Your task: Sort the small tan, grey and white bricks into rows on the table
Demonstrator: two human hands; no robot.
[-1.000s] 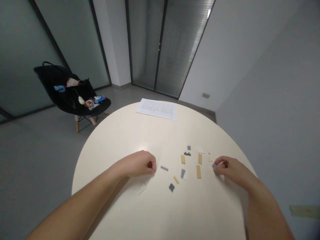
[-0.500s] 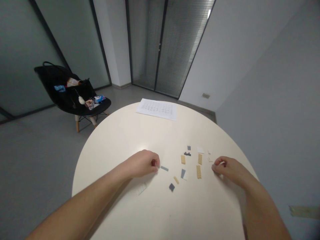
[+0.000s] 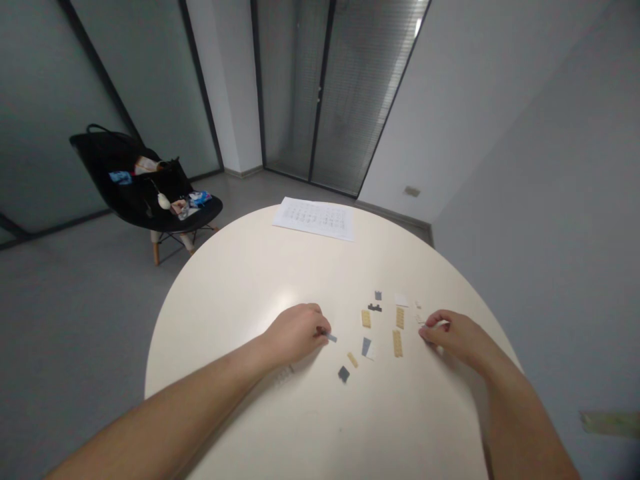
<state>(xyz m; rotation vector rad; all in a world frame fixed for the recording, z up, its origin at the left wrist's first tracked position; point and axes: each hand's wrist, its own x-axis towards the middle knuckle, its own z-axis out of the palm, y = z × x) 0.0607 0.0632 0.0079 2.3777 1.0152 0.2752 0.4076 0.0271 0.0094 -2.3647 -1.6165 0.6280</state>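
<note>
My left hand (image 3: 301, 331) pinches one end of a narrow grey piece (image 3: 332, 338) on the round white table (image 3: 225, 280). At the right, my right hand (image 3: 454, 337) is closed at the fingertips on a small piece too tiny to make out, beside small white pieces (image 3: 419, 319). Between the hands lie a tan plate (image 3: 367, 319), two longer tan plates (image 3: 400, 318) (image 3: 397, 344), a thin tan strip (image 3: 353, 360), a grey wedge (image 3: 367, 347) touching a white one, and a dark grey piece (image 3: 344, 375).
A printed sheet (image 3: 315, 219) lies at the table's far edge. A black piece (image 3: 375, 308), a small grey piece (image 3: 378, 295) and a white piece (image 3: 401, 301) lie farther back. A black chair (image 3: 130, 207) holding a bag stands at the left.
My left hand has moved right onto the narrow grey piece and closed on its end. My right hand has shifted slightly left, closer to the small white pieces.
</note>
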